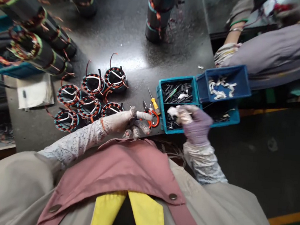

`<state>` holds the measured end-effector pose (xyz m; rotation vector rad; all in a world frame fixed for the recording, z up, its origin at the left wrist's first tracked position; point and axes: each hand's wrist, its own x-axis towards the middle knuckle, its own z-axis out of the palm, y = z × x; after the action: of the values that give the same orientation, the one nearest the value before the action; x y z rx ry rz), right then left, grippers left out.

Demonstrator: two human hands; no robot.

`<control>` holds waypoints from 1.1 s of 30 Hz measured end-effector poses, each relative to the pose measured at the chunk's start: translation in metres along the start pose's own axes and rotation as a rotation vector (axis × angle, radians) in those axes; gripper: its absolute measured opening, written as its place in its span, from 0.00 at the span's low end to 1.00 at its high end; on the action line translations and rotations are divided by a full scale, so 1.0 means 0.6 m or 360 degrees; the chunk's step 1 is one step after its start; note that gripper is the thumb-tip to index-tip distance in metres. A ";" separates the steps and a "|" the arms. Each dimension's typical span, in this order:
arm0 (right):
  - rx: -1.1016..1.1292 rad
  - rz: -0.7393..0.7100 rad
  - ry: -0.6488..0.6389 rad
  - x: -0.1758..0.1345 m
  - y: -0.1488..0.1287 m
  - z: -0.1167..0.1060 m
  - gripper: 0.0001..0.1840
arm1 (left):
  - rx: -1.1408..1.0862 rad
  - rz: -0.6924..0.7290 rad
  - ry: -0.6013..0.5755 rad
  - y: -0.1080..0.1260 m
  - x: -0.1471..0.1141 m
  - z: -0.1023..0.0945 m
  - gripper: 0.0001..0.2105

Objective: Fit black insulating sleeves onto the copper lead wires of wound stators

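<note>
My left hand (138,123), in a pale glove with bare fingertips, is over the front edge of the table. Its index finger stretches to the right and the other fingers bend loosely; I see nothing held. Just beyond that finger are orange-handled cutters (155,119) and a yellow screwdriver (154,105). My right hand (192,121), gloved and blurred, reaches into the front compartment of a teal bin (166,130) that holds short black pieces. Its fingertips are too smeared to read. Left of my left hand stand several wound motor stators (89,106) with white ties and orange wires.
Tall stacks of stators (44,55) stand at the left, another stack (158,16) at the back. A blue bin (247,78) with white pieces adjoins the teal bin. At the right is another person's arm and leg (278,51). A white cloth (35,92) lies at left.
</note>
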<state>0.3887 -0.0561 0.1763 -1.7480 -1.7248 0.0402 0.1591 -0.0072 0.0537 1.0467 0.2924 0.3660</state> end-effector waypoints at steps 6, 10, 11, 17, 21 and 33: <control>-0.0850 0.0297 0.0720 0.161 0.069 -0.157 0.12 | 0.1425 0.0232 0.1209 0.052 -0.020 -0.096 0.31; -0.1478 0.0554 0.0010 0.261 0.099 -0.190 0.16 | 0.2065 -0.0097 0.1712 0.051 0.000 -0.210 0.31; -0.1595 0.0613 -0.0154 0.279 0.104 -0.187 0.18 | 0.2168 -0.0129 0.1648 0.045 0.006 -0.229 0.29; -0.1988 0.0808 -0.0433 0.314 0.104 -0.171 0.31 | 0.2444 -0.0266 0.1429 0.013 0.019 -0.228 0.25; -0.2319 0.0521 -0.0511 0.287 0.073 -0.167 0.20 | 0.2306 -0.0228 0.1417 -0.006 0.022 -0.202 0.25; -0.2194 -0.0866 -0.1997 0.241 0.030 0.102 0.21 | 0.1669 0.0079 0.2044 -0.056 -0.122 -0.089 0.17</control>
<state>0.3942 0.1019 0.1815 -2.1415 -3.7073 -0.5124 0.0767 -0.0118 0.0033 1.7127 1.7467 0.9614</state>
